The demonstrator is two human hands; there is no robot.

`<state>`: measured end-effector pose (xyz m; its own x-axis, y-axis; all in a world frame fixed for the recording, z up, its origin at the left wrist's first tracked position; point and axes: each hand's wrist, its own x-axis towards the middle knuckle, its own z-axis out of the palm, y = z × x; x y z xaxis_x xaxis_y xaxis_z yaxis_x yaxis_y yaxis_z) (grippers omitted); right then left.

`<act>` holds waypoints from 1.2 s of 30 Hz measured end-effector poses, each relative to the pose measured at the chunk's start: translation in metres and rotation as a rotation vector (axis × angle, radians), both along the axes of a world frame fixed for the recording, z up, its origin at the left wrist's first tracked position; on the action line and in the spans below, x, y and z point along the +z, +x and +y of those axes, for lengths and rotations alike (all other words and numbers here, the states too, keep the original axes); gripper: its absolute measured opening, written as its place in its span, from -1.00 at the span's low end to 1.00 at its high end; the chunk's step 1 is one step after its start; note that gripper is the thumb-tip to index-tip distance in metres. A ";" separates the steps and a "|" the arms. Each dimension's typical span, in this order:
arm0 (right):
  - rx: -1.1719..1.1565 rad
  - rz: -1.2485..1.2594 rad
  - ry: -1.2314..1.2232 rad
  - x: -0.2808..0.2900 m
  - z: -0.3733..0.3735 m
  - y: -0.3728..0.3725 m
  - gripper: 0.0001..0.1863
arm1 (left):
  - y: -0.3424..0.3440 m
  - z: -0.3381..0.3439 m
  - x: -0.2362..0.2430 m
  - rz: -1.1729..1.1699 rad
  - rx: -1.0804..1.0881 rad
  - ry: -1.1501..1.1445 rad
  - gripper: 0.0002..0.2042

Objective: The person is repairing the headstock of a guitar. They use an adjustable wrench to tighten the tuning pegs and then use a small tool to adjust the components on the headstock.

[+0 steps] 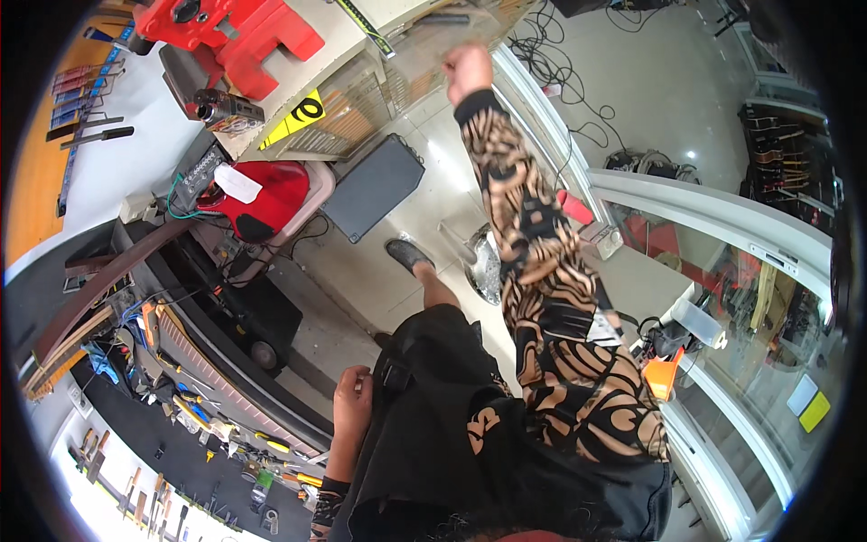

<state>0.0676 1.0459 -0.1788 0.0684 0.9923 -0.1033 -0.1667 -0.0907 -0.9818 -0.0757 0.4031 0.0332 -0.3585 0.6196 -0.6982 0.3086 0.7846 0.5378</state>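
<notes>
My right hand (467, 70) is stretched far forward, its fingers curled closed beside the far end of the workbench and a white door frame (533, 95). What it grips, if anything, I cannot make out. A blurred, see-through surface (424, 56) shows just left of this hand. On the bench nearby lies a yellow-and-black tape or ruler (368, 29). My left hand (352, 402) hangs low beside my black shorts, its fingers loosely bent and slightly apart, with nothing visible in it. A tool-covered bench (203, 461) stands to its left.
A red vise (253, 45) is mounted on the workbench at the far left. Below it are a red-and-black chair (262, 203) and a dark grey flat box (375, 188) on the floor. Black cables (551, 63) lie beyond the frame. Glass panels (722, 271) line the right side.
</notes>
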 end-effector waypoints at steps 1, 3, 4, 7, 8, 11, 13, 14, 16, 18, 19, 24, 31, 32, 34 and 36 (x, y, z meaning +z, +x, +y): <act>-0.027 0.125 -0.028 0.006 -0.016 0.007 -0.87 | 0.002 0.001 -0.003 -0.002 0.015 -0.001 -0.86; -0.014 0.279 -0.119 0.033 -0.045 0.025 -0.87 | 0.005 0.008 0.001 0.005 -0.010 -0.003 -0.85; 0.001 0.339 -0.179 0.056 -0.055 0.032 -0.85 | 0.006 0.011 0.003 0.007 -0.022 -0.003 -0.85; -0.072 -0.032 -0.226 0.078 -0.052 0.061 -0.84 | 0.005 0.020 0.007 -0.027 -0.014 -0.015 -0.84; -0.041 0.022 -0.271 0.082 -0.052 0.067 -0.82 | 0.006 0.019 0.005 -0.010 -0.033 0.003 -0.84; 0.017 0.006 -0.325 0.095 -0.057 0.069 -0.79 | 0.004 0.016 0.004 0.028 -0.056 0.028 -0.83; -0.019 -0.051 -0.292 0.092 -0.064 0.072 -0.80 | 0.006 0.017 0.007 0.018 -0.031 0.010 -0.83; -0.037 -0.080 -0.274 0.091 -0.067 0.074 -0.80 | 0.007 0.018 0.009 0.020 -0.024 0.007 -0.83; -0.106 -0.115 -0.284 0.088 -0.076 0.078 -0.78 | 0.007 0.019 0.011 0.024 -0.008 -0.006 -0.83; -0.163 -0.143 -0.305 0.088 -0.084 0.084 -0.77 | 0.008 0.016 0.010 0.022 0.010 -0.002 -0.83; -0.236 -0.433 -0.127 0.089 -0.084 0.085 -0.75 | 0.008 0.014 0.010 0.023 0.020 0.000 -0.83; -0.187 -1.231 0.697 0.132 -0.041 0.079 -0.56 | 0.011 0.009 0.008 -0.004 0.017 -0.016 -0.83; 0.558 -1.699 0.981 0.126 0.056 0.047 -0.63 | 0.012 0.015 0.008 0.002 -0.145 -0.009 -0.82; 0.626 -1.737 1.011 0.132 0.060 0.049 -0.63 | 0.012 0.016 0.008 0.006 -0.144 -0.001 -0.81; 0.568 -1.701 1.062 0.135 0.063 0.062 -0.66 | 0.011 0.013 0.006 0.004 -0.145 0.021 -0.81; 0.570 -1.735 0.915 0.154 0.059 0.077 -0.66 | 0.008 0.011 0.004 0.007 -0.169 0.050 -0.81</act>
<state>0.1445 1.1044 -0.0248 -0.7476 0.6462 0.1535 0.6641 0.7270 0.1743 -0.0679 0.4141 0.0369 -0.2514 0.7057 -0.6624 0.4377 0.6933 0.5724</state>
